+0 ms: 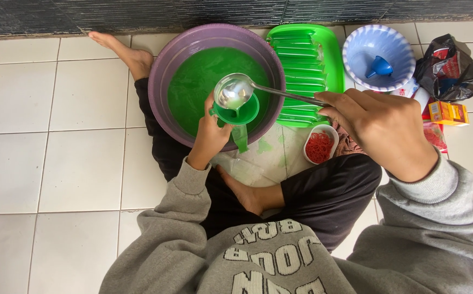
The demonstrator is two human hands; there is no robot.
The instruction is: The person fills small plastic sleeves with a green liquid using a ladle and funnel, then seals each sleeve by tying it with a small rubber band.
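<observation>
My right hand grips the long handle of a steel ladle, tipped over a green funnel. My left hand holds that funnel, with a narrow plastic bag of green liquid hanging below its spout. Both sit over the near rim of a purple basin filled with green liquid.
A green tray of filled green bags lies behind the ladle. A pale blue bowl holds a blue funnel. A small white bowl of red rubber bands, a black bag and an orange box stand on the right. My crossed legs are under the basin.
</observation>
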